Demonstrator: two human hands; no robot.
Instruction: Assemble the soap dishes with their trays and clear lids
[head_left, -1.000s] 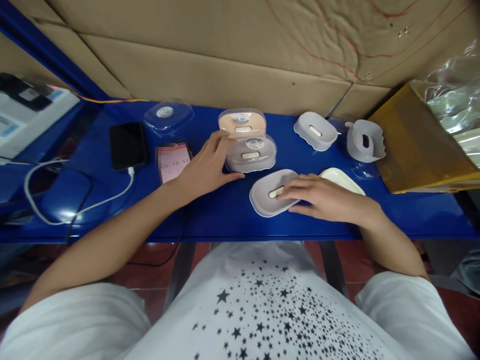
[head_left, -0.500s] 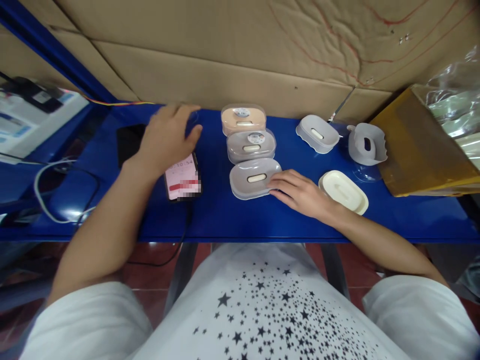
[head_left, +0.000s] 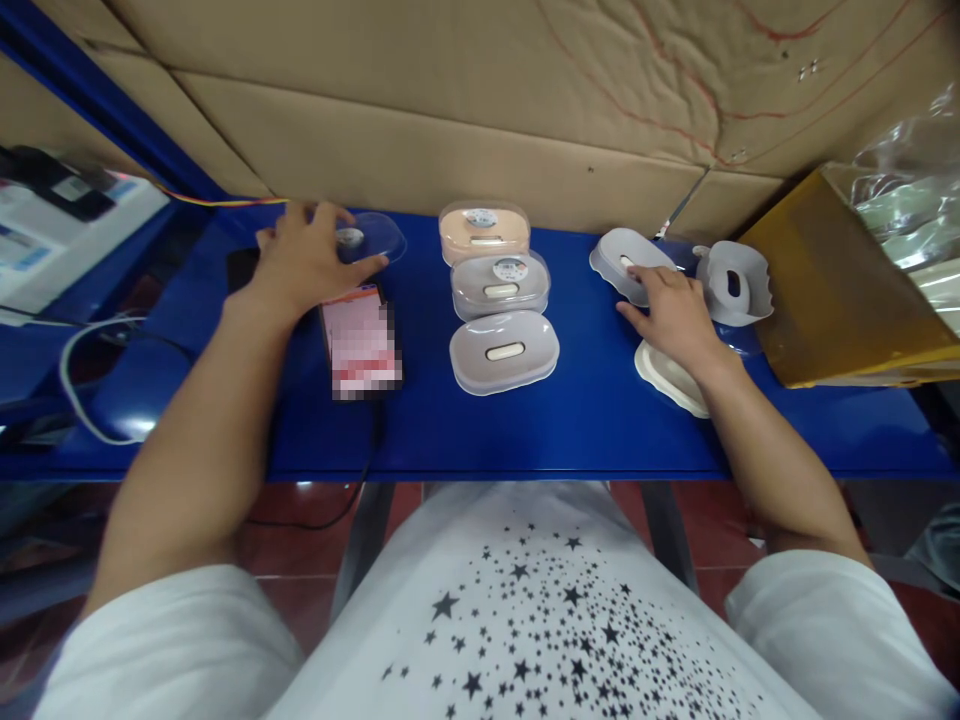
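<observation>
My left hand (head_left: pixel 304 255) is spread over the left side of a clear plastic lid (head_left: pixel 382 237) with a round sticker, its thumb stretched along the lid's near side. Below that hand lies a phone (head_left: pixel 361 345) with a pink screen. My right hand (head_left: pixel 675 315) is over a grey soap dish (head_left: pixel 619 248) with a pale insert in its slot, fingertips on its top and thumb apart in front. Under the right wrist, a cream tray (head_left: pixel 667 380) is partly hidden. At the middle stand a grey dish (head_left: pixel 504 375), a lidded grey dish (head_left: pixel 501 305) and a lidded peach dish (head_left: pixel 484 228).
Another grey dish part (head_left: pixel 724 290) with an open slot stands by a brown-taped box (head_left: pixel 847 290) on the right. Plastic-wrapped items (head_left: pixel 915 220) fill that box. A white cable (head_left: pixel 71 370) and a white box (head_left: pixel 52 240) are at the left. Cardboard (head_left: pixel 375 140) lines the back.
My right hand has left the front middle dish and moved right to the grey dish there. My left hand has shifted slightly left, showing more of the clear lid.
</observation>
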